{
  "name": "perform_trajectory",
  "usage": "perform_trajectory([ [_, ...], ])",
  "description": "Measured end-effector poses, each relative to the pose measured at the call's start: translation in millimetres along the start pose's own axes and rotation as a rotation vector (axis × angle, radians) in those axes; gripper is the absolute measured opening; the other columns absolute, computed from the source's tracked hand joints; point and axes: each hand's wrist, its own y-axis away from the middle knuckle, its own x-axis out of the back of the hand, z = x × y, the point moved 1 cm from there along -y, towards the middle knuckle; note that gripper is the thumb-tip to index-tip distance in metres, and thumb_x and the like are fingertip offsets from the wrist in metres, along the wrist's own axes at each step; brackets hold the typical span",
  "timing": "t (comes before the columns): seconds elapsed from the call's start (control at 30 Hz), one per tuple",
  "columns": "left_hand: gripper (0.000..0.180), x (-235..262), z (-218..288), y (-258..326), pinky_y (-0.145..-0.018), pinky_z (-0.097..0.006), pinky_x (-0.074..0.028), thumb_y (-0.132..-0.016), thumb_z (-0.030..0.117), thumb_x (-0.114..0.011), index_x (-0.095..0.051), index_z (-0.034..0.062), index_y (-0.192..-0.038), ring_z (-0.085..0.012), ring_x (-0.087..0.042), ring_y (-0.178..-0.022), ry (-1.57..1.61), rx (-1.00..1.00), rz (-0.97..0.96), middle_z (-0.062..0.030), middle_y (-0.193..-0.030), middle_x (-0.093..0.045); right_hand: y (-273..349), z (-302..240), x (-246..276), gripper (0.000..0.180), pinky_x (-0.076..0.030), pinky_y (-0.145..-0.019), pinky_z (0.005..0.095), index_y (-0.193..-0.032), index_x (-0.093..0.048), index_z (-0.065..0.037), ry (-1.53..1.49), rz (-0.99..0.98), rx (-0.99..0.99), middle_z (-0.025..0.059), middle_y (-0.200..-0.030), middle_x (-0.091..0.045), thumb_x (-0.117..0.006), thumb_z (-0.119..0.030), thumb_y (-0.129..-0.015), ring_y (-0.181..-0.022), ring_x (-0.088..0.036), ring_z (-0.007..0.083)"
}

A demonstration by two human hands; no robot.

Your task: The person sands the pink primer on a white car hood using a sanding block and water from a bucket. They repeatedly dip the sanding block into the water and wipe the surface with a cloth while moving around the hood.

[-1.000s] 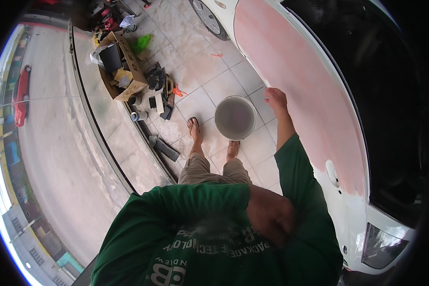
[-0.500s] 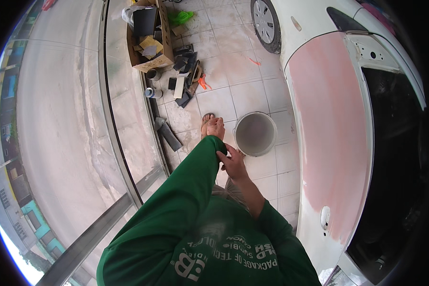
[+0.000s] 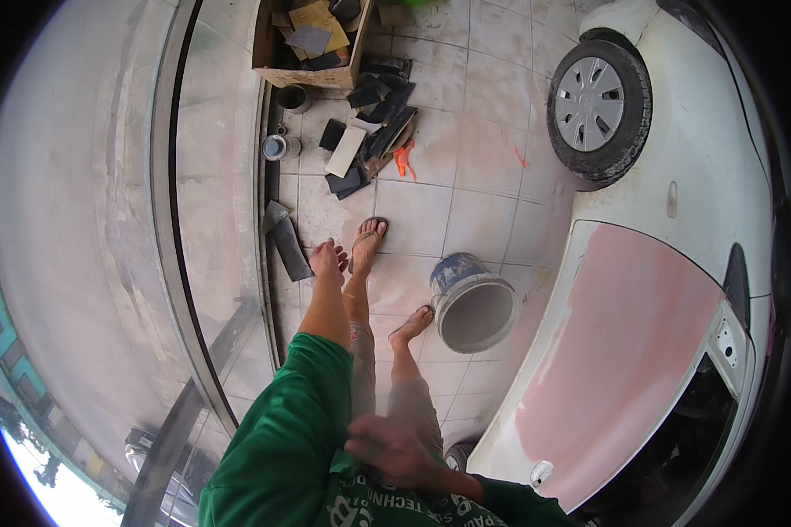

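Note:
My left hand [image 3: 328, 258] is stretched out above the tiled floor, fingers loosely bent and apart, with nothing seen in them. Its forearm is bare; the green sleeve [image 3: 303, 369] is bunched near the elbow. Close in front of my chest, my right hand [image 3: 391, 452] is smeared by motion, so its fingers are unclear. A bucket [image 3: 455, 274], bluish on its side and with a pale inside, stands on the floor beside my right foot. To the right is a white car [image 3: 677, 184], whose door panel [image 3: 606, 325] carries a pinkish, patchy coating.
An open cardboard box [image 3: 312, 77] of sheets and scraps stands ahead. Near it lie dark pads [image 3: 385, 101], a cream block [image 3: 346, 151], an orange scrap [image 3: 403, 162], a can [image 3: 280, 147] and a dark strip [image 3: 289, 248]. A glass partition's frame [image 3: 163, 132] runs along the left.
My left sleeve has gone from the wrist up to near the elbow. My right hand has left the cuff and moved back toward my chest. The view has shifted, showing both feet.

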Motion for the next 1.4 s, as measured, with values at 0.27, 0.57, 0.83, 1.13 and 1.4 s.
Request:
perform_trajectory([
  [0.27, 0.020, -68, 181, -150, -0.080, -0.043, -0.061, -0.095, 0.023, -0.073, -0.077, 0.0065, -0.106, -0.0319, -0.076, -0.086, -0.976, -1.183, -0.108, -0.0122, -0.095, -0.077, -185, 73, 51, 0.047, -0.050, -0.109, 0.0401, -0.141, -0.063, -0.004, 0.244, 0.259, 0.353, 0.0147, -0.138, -0.067, -0.074, -0.030, -0.103, -0.131, -0.063, 0.0282],
  [0.57, 0.034, -223, 147, -213, -0.113, -0.050, -0.052, -0.094, 0.017, -0.066, -0.076, 0.0146, -0.127, -0.0372, -0.049, -0.145, -1.736, -1.125, -0.360, -0.0052, -0.168, -0.042, -299, 156, 40, 0.041, -0.027, -0.126, 0.0596, -0.122, -0.076, -0.013, 0.668, 0.171, 0.403, 0.0015, -0.121, -0.073, -0.073, -0.047, -0.097, -0.134, -0.059, 0.0191],
  [0.83, 0.041, -348, 135, -277, -0.122, -0.048, -0.044, -0.097, 0.014, -0.060, -0.074, 0.0176, -0.135, -0.0357, -0.042, -0.153, -2.042, -1.283, -0.302, -0.0067, -0.168, -0.044, -318, 131, 73, 0.033, -0.033, -0.121, 0.0617, -0.117, -0.076, -0.011, 0.485, 0.275, 0.472, 0.0003, -0.105, -0.075, -0.079, -0.034, -0.093, -0.125, -0.063, 0.0224],
  [1.13, 0.026, -237, 166, -183, -0.106, -0.047, -0.054, -0.097, -0.001, -0.069, -0.071, 0.0009, -0.123, -0.0397, -0.066, -0.125, -1.069, -1.774, -0.700, -0.0166, -0.127, -0.071, -353, 161, 136, 0.031, -0.052, -0.108, 0.0381, -0.128, -0.074, -0.009, -0.149, 0.168, 0.066, 0.0039, -0.122, -0.077, -0.078, -0.015, -0.098, -0.119, -0.071, 0.0230],
  [1.4, 0.014, -98, 70, -64, -0.104, -0.042, -0.057, -0.092, 0.008, -0.077, -0.078, -0.0007, -0.103, -0.0361, -0.067, -0.127, -1.130, -1.056, -1.158, -0.0155, -0.129, -0.072, -507, 183, 321, 0.044, -0.056, -0.086, 0.0408, -0.131, -0.067, -0.005, -0.813, 0.504, -0.022, 0.0116, -0.120, -0.076, -0.062, -0.041, -0.107, -0.104, -0.072, 0.0305],
])
